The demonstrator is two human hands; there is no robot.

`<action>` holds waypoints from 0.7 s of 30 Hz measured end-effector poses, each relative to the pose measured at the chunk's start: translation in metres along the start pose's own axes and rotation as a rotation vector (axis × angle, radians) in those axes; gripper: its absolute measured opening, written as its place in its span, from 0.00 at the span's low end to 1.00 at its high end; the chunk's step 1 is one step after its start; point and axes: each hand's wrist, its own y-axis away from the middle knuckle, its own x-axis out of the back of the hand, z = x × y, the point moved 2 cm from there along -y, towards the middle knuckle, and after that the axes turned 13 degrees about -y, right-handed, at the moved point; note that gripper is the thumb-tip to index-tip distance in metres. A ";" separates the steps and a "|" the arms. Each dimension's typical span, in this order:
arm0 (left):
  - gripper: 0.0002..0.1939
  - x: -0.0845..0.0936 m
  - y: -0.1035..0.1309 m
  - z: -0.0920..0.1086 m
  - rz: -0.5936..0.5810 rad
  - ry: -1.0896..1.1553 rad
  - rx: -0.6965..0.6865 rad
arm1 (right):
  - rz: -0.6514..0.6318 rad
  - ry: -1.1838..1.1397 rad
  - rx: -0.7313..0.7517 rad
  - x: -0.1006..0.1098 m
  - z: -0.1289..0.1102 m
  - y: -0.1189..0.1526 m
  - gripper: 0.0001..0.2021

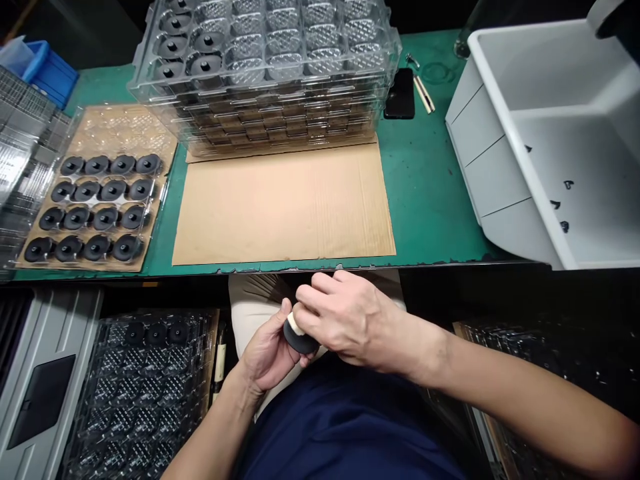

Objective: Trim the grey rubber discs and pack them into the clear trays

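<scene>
Just below the table edge, above my lap, my left hand [273,350] grips a black round disc-shaped part [300,339] by its rim, thumb on the upper side. My right hand [343,317] bends over the same part with its fingers curled together. A small cream-coloured piece [295,325] shows between the right fingertips and the disc; its kind cannot be made out. Similar black discs with a central stub [98,247] sit in rows in a clear plastic tray [113,127] at the left of the table.
A flat cardboard sheet [285,213] lies before me. Behind it rises a stack of clear trays [280,113]. A phone [400,93] and cream-coloured sticks [424,95] lie beside it. A white bin [525,200] with small black pieces stands right; another tray [145,380] is low left.
</scene>
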 end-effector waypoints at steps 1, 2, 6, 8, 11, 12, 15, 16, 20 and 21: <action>0.17 0.001 -0.001 -0.001 -0.016 0.006 0.002 | 0.002 -0.010 0.029 0.000 0.000 -0.001 0.05; 0.16 0.001 -0.001 -0.002 -0.027 0.010 0.004 | 0.007 -0.019 0.060 0.000 0.000 -0.003 0.05; 0.14 -0.001 -0.002 0.002 -0.036 0.027 -0.022 | 0.081 -0.016 0.139 -0.001 0.006 -0.004 0.08; 0.14 -0.002 -0.001 0.010 0.013 0.063 -0.103 | 0.168 -0.004 0.067 -0.004 0.012 -0.002 0.09; 0.20 0.001 0.002 0.020 0.162 0.101 -0.280 | 0.286 -0.066 -0.161 -0.011 0.018 0.005 0.12; 0.22 0.002 0.003 0.022 0.199 0.094 -0.314 | 0.303 -0.098 -0.221 -0.014 0.018 0.008 0.13; 0.25 0.006 0.003 0.020 0.201 0.023 -0.283 | 0.310 -0.126 -0.283 -0.017 0.014 0.012 0.12; 0.24 0.006 0.003 0.018 0.180 0.004 -0.245 | 0.298 -0.110 -0.267 -0.016 0.012 0.012 0.12; 0.20 0.006 0.000 0.010 0.084 -0.002 -0.104 | 0.177 -0.031 -0.118 -0.007 0.009 0.005 0.08; 0.19 0.005 -0.001 0.009 0.056 0.000 -0.078 | 0.150 -0.015 -0.084 -0.004 0.009 0.003 0.06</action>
